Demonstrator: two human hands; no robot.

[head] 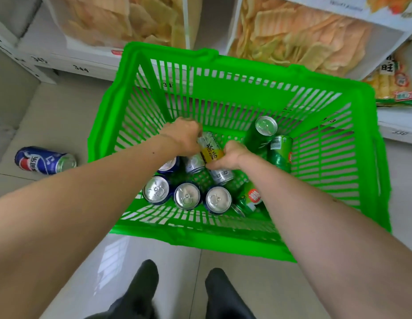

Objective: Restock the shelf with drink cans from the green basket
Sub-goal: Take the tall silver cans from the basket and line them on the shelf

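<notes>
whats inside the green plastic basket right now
Inside the green plastic basket: three upright blue cans, green cans, silver cans, and a yellow tea can gripped by both hands. Hands hide whatever lies beneath.

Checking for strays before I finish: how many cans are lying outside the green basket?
1: a blue cola can lies on its side on the floor, left of the green basket. The arms and basket could hide others.

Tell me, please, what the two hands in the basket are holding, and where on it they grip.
Both grip the yellow-and-silver tea can: the left hand at its upper end, the right hand at its lower end.
</notes>
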